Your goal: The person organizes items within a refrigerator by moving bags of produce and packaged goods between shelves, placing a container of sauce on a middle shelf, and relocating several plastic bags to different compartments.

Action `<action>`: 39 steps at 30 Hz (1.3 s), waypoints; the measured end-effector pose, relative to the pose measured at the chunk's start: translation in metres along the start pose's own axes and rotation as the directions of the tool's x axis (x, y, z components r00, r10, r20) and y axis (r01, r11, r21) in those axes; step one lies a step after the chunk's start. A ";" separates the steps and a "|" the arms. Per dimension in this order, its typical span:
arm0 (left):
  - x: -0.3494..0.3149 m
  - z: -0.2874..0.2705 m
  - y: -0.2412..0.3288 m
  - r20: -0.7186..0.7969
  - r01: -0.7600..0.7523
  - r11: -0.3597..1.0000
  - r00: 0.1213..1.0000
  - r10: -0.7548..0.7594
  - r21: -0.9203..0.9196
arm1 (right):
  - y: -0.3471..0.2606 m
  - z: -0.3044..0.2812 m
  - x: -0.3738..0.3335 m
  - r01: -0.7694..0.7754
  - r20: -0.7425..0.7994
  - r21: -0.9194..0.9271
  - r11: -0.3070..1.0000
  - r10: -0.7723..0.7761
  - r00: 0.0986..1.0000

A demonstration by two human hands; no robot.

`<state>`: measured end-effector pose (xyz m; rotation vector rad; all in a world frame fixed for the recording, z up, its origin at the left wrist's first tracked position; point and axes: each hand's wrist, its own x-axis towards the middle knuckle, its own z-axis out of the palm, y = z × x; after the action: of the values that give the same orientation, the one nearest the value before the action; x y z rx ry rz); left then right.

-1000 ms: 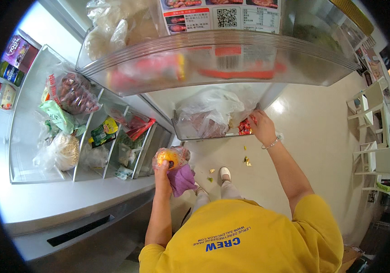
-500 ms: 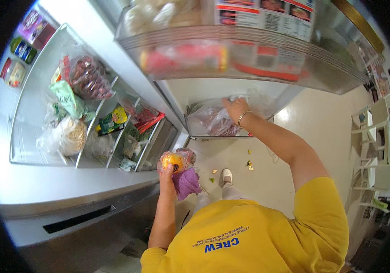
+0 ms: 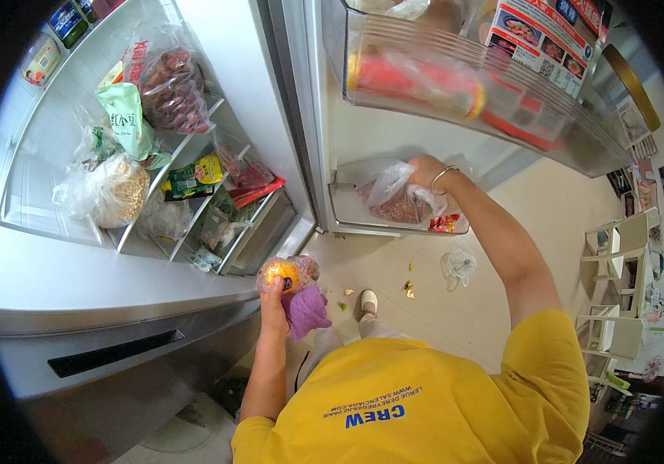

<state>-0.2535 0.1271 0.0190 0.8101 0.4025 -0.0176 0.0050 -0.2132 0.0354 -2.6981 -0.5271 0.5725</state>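
My left hand (image 3: 272, 308) is closed around a clear-wrapped bundle with an orange item (image 3: 281, 271) showing, too small to name, and a purple cloth (image 3: 306, 311). It is below the fridge shelves' front edge. On the right, my right hand (image 3: 428, 172) grips the gathered top of a clear plastic bag (image 3: 391, 182) with small reddish-brown contents, in the low door bin (image 3: 349, 204). My fingertips there are partly hidden by the hand. A small red packet (image 3: 445, 224) lies in the same bin, beside the bag.
Overhead juts the upper door bin (image 3: 394, 108), with a red package and a printed packet. At left, divided fridge compartments hold a bag of dark red fruit (image 3: 173, 89), a green packet (image 3: 124, 116) and a bag of pale beans (image 3: 119, 193). A plastic bag (image 3: 458, 268) and scraps lie on the floor.
The view has shifted, so the door bins appear farther right. My right hand has gathered the bag's top, and the bag looks bunched. My left hand keeps its hold.
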 end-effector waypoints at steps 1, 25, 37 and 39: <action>0.000 0.000 0.001 -0.007 -0.018 1.000 1.000 0.019 0.006 | -0.012 -0.010 -0.003 -0.012 -0.038 0.084 0.996 0.016 0.999; 0.016 0.014 -0.011 0.132 -0.015 0.941 0.991 -0.031 0.338 | -0.033 0.081 0.011 0.192 -0.414 0.794 0.577 0.282 0.865; 0.016 0.049 -0.017 0.221 -0.036 0.910 0.973 -0.062 0.413 | 0.041 0.067 -0.045 -0.309 -0.254 -0.248 0.918 0.246 0.936; 0.015 0.048 -0.017 0.249 -0.073 0.912 0.968 -0.033 0.404 | 0.047 0.066 -0.041 -0.315 -0.153 -0.227 0.922 0.286 0.946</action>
<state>-0.2259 0.0830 0.0313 1.2138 0.1474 -0.1899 -0.0453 -0.2558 -0.0272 -3.0581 -0.1588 0.4449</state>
